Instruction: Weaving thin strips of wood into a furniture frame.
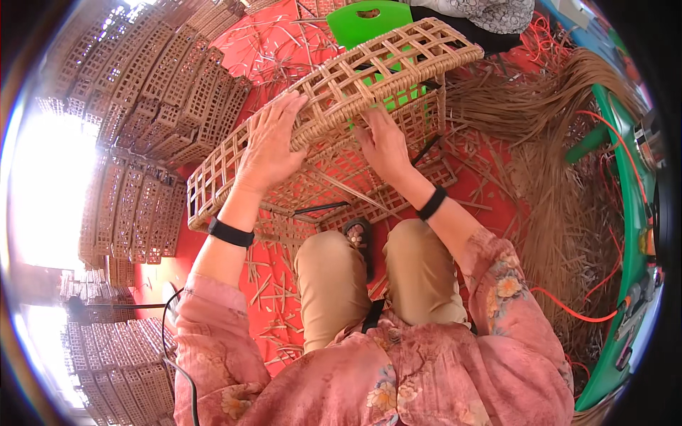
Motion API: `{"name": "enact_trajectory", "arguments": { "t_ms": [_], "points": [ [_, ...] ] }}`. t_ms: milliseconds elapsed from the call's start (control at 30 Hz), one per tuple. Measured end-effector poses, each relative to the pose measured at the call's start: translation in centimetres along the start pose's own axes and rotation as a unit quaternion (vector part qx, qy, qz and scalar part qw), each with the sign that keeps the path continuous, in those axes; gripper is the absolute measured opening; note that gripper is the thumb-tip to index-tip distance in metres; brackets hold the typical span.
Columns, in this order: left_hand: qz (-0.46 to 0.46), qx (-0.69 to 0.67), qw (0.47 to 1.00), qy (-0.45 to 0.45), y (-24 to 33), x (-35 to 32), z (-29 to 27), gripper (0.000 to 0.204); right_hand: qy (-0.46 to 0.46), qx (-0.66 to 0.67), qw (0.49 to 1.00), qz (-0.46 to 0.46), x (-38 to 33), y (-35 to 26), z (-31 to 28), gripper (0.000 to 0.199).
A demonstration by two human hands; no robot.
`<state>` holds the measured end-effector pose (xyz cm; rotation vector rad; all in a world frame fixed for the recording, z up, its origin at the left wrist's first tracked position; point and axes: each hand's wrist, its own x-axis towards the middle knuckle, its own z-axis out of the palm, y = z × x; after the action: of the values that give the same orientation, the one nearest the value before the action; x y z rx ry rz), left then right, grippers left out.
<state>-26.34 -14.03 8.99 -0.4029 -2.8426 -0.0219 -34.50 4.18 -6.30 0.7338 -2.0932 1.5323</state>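
Observation:
In front of my knees stands a large openwork wicker basket (341, 92), woven of tan strips with a square lattice and tilted up to the right. My left hand (273, 145) lies on its near upper edge, fingers stretched over the weave and thumb at the rim. Under that edge, further right, my right hand (389, 149) has its fingers bent against the weave; the fingertips are partly hidden, and I cannot make out whether a strip is between them. A loose strip (348, 186) slants below the hands. Dark frame bars (321, 208) show inside the basket.
Stacks of similar woven baskets (153, 99) fill the left side. Strip scraps litter the red floor (273, 298). A green stool (355, 25) stands beyond the basket. Long bundled strips (554, 99) lie right, beside a green table (625, 234) with an orange cord (579, 312).

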Motion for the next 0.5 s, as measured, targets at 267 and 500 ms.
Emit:
{"name": "enact_trajectory", "arguments": {
  "t_ms": [267, 500],
  "points": [
    [0.002, -0.022, 1.0, 0.007, 0.2, 0.2, 0.6, 0.078, -0.119, -0.054, 0.959, 0.253, 1.9, 2.8, 3.1, 0.052],
    [0.002, -0.028, 0.999, 0.036, -0.3, -0.4, 0.3, 0.077, -0.078, -0.033, 0.966, 0.245, 3.1, 4.2, 3.3, 0.037]
  ]
}}
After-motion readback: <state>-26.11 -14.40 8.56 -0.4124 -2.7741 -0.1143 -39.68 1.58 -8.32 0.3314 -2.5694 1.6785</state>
